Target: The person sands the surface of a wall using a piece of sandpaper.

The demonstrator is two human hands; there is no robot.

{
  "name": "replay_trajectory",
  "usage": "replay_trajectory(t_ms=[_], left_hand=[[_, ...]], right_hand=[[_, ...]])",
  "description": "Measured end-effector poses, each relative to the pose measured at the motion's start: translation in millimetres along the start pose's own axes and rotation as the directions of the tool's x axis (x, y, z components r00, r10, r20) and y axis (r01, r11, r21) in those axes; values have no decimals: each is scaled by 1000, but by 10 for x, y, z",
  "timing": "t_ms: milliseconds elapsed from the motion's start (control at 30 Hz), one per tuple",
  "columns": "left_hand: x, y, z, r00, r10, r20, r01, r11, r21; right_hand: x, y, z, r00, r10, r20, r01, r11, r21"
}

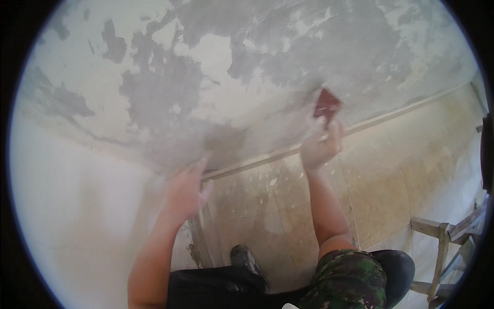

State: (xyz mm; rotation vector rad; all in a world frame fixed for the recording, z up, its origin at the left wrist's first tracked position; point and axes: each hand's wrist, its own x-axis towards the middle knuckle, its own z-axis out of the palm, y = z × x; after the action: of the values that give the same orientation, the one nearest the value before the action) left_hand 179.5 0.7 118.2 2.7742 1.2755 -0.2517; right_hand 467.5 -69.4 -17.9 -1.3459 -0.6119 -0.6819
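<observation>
My right hand [322, 146] is raised in front of the patchy grey and white wall [216, 58] and grips a small dark red sheet or pad [327, 103], perhaps sandpaper; motion blur hides its exact kind. The red piece points up from my fingertips, close to or against the wall. My left hand [189, 189], also blurred, is near the wall's lower left corner with its fingers spread and nothing seen in it. Whether it touches the wall I cannot tell.
A narrow ledge [278, 154] runs along the wall's lower edge, above stained tan tiles [378, 185]. A plain white wall [96, 193] adjoins at left. One shoe [247, 258] shows below. A wooden frame of bars [442, 247] stands at the lower right.
</observation>
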Motion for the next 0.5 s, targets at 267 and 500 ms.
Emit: replay_trajectory(t_ms=[267,500], left_hand=[[600,265,878,961,275,-12,-192,637,-747],[801,278,1223,896,444,-4,-313,624,-716]], right_hand=[[-1365,-764,110,435,603,669,-857,504,103],[-1387,-843,174,562,606,562,-823,477,309]])
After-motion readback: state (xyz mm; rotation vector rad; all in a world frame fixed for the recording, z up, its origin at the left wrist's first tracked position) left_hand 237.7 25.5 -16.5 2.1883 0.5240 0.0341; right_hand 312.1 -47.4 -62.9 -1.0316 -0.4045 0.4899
